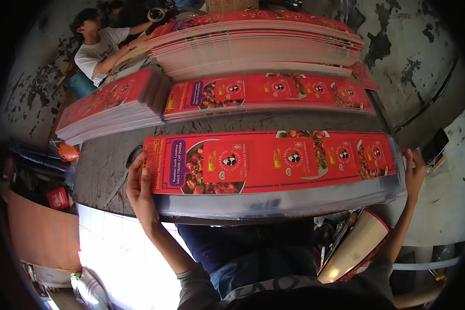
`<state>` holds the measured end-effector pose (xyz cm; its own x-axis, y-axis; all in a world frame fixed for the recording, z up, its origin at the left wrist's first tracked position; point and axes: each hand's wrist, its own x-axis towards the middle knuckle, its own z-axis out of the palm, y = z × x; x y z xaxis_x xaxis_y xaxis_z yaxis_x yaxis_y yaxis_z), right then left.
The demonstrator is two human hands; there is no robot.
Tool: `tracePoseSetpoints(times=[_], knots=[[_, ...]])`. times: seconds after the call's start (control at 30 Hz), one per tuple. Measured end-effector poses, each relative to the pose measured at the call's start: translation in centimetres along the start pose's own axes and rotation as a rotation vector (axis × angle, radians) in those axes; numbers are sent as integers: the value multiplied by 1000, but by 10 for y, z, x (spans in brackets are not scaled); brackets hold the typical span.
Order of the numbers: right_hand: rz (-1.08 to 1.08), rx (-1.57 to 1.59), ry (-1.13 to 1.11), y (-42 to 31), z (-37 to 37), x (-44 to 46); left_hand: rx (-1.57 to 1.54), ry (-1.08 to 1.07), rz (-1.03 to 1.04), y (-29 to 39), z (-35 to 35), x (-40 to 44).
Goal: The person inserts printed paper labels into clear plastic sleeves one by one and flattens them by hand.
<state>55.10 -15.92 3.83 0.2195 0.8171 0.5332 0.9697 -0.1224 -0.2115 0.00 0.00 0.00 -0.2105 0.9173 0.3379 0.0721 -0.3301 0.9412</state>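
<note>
A long stack of red printed sheets [266, 160] with food pictures and a panda logo lies before me, clear plastic [274, 202] showing along its near edge. My left hand [141, 188] grips its left end, fingers closed against the edge. At the right end, my right hand [414, 168] is closed on the corner of the stack, its fingertips partly hidden. Beside my left hand, a black-handled pair of scissors [134, 154] rests on the dark table [111, 173], partly covered.
Behind lie a lower stack of similar red sheets [268, 95], a tall stack [263, 49] and an angled stack [111, 106] at left. Another person [101, 49] works at the far left, near a tape roll [155, 14]. A rolled sheet [354, 245] leans below the table.
</note>
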Motion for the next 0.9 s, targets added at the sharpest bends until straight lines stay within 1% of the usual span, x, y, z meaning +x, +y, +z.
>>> tracePoseSetpoints(times=[0.07, 0.1, 0.17, 0.2, 0.23, 0.3, 0.33, 0.43, 0.47, 0.5, 0.53, 0.57, 0.6, 0.7, 0.8, 0.83, 0.9], knots=[[340, 34, 156, 49, -11, -11, -78, 74, -13, 4, 1, -4], [359, 54, 150, 70, 10, -15, -53, 64, -7, 2, -1, 5], [325, -341, 266, 110, 25, -23, -53, 79, 0, 6, -5, 8], [302, -612, 304, 141, 19, -25, -70, 99, -28, 2, -1, -1], [270, -629, 300, 164, 5, -17, -65, 126, -40, -3, 3, -8], [626, -752, 98, 188, 2, -10, -28, 151, -24, -7, 4, -7], [674, -775, 34, 196, 3, -10, -27, 139, -28, -6, 3, -7], [680, -870, 41, 222, 13, -17, -19, 100, -6, -3, -4, -4], [752, -896, 11, 230, 12, -14, 41, 80, 18, -7, -6, -3], [768, -904, 19, 238, 12, -17, 106, 64, 47, -7, -7, -1], [748, -933, 69, 245, 10, -17, 117, 40, 28, -6, -7, -3], [724, -963, 121, 246, 5, -12, 107, 37, 20, -4, -4, -5], [796, -909, 41, 245, -2, -8, 98, 44, 16, -2, -1, -7], [828, -940, 35, 243, -6, -3, 107, 29, 20, -2, -1, -7], [874, -993, 45, 249, -5, -2, 251, 75, 52, -1, -1, -7], [890, -1019, 27, 251, -3, -2, 238, 80, 29, -3, 0, -7], [865, -1053, 48, 251, -6, 3, 261, 85, 61, -7, 2, -7]])
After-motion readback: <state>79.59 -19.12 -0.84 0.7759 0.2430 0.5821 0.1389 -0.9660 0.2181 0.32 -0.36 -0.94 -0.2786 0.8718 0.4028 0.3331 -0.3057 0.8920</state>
